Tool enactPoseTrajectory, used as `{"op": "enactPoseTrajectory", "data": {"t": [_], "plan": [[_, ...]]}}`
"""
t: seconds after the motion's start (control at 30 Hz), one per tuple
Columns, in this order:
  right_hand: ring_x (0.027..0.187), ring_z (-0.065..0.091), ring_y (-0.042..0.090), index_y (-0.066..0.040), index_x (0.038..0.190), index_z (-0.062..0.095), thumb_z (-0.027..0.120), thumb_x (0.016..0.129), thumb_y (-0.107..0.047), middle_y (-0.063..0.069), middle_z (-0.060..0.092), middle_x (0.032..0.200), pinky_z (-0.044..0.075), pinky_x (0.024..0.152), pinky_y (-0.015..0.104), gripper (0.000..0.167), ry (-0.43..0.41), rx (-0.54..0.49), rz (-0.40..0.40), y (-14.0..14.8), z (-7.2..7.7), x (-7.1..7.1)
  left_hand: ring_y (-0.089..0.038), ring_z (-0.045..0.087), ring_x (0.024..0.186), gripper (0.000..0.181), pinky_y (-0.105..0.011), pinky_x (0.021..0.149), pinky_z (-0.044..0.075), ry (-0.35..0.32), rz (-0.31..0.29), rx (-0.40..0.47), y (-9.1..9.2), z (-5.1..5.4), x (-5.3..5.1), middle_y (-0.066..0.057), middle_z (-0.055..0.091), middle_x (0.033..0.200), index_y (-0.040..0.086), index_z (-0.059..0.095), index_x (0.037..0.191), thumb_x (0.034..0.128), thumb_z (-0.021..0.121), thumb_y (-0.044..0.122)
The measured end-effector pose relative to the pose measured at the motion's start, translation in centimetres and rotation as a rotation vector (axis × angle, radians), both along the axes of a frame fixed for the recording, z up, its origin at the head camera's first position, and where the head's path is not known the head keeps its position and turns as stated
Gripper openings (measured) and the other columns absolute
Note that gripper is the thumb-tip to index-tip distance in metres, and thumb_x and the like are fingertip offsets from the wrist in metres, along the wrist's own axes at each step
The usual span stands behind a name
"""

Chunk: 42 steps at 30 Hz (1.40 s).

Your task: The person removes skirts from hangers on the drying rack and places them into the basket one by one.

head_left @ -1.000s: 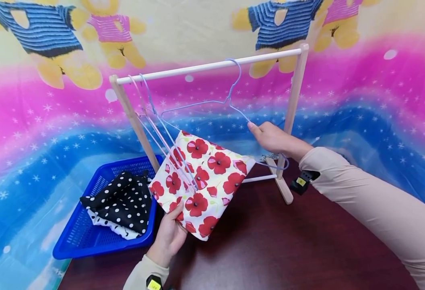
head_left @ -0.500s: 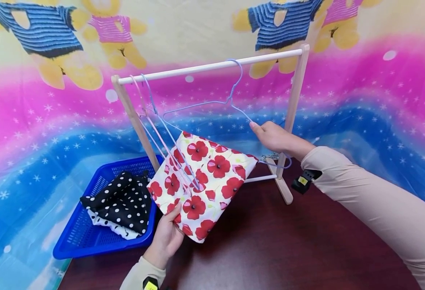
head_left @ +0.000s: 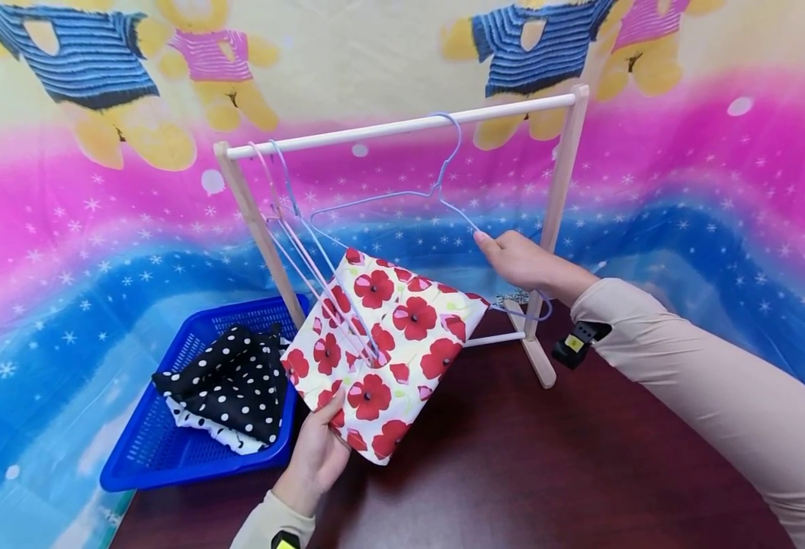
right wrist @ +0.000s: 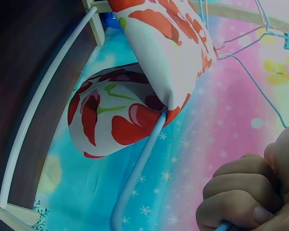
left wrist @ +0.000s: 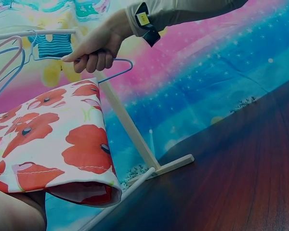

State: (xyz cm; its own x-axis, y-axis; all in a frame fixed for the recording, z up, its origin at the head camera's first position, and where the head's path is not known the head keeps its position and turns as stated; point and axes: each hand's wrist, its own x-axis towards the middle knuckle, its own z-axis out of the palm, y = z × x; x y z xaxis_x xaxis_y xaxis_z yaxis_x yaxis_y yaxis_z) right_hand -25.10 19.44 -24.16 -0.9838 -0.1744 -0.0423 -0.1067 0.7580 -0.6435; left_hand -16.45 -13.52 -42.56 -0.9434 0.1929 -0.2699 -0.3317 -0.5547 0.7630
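Note:
A white cloth with red poppies point(head_left: 412, 316) hangs folded over the lower bar of a blue wire hanger point(head_left: 375, 198). That hanger's hook sits on the white rail point(head_left: 347, 136) of a wooden rack. My left hand point(head_left: 315, 456) pinches the cloth near its lower left edge, thumb on top, the other fingers mostly hidden beneath. With curled fingers my right hand point(head_left: 521, 261) grips the hanger's right shoulder. In the right wrist view, the hanger's bent end point(right wrist: 137, 180) comes out of the cloth's fold.
Pink and blue hangers point(head_left: 293, 217) hang at the rail's left end, partly in front of the cloth. A blue basket point(head_left: 131, 465) at left holds a black polka-dot cloth point(head_left: 245, 381) and a white dotted one point(head_left: 213, 432). The rack's right foot point(head_left: 538, 358) stands on the dark table point(head_left: 546, 465).
The cloth's right corner has shifted slightly right along the hanger bar. My left hand has moved a little left and down, keeping its pinch. The right hand barely moves.

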Motion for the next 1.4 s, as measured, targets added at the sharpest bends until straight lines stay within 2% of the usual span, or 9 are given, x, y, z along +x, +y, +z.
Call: {"op": "enactPoseTrajectory", "data": {"t": [0.33,0.77,0.97,1.4], "plan": [[0.045,0.030,0.012,-0.016,0.067,0.035,0.021,0.108,-0.054,-0.005,0.028,0.053,0.031,0.046,0.027,0.058,-0.026,-0.021,0.002,0.1,0.1,-0.1,-0.012,0.045,0.136,0.063,-0.022,0.104,0.050,0.029,0.000,-0.069,-0.5,0.2,0.2,0.005,0.042,0.151,0.026,0.018,0.157,0.1056,0.051,0.037],[0.045,0.029,0.012,-0.014,0.069,0.037,0.022,0.108,-0.054,-0.005,0.029,0.054,0.030,0.046,0.026,0.058,-0.045,-0.027,-0.018,0.0,0.1,-0.1,-0.011,0.050,0.135,0.058,-0.026,0.106,0.050,0.025,0.015,-0.066,-1.5,0.6,-0.1,0.008,0.048,0.146,0.029,0.020,0.155,0.1063,0.051,0.035],[0.046,0.030,0.012,-0.016,0.067,0.037,0.020,0.108,-0.054,-0.004,0.030,0.054,0.032,0.047,0.027,0.059,-0.040,-0.007,-0.007,0.2,0.1,-0.1,-0.010,0.049,0.134,0.057,-0.024,0.106,0.049,0.049,0.017,-0.097,-1.9,0.8,-0.2,0.008,0.046,0.146,0.026,0.019,0.153,0.1063,0.050,0.035],[0.046,0.029,0.011,-0.016,0.065,0.036,0.022,0.110,-0.049,-0.005,0.028,0.054,0.030,0.046,0.026,0.057,-0.010,0.007,-0.014,0.4,0.1,-0.2,-0.007,0.051,0.129,0.050,-0.022,0.105,0.048,0.038,0.022,-0.139,-2.7,0.9,-0.2,0.011,0.051,0.140,0.026,0.025,0.149,0.1066,0.050,0.034]]}}
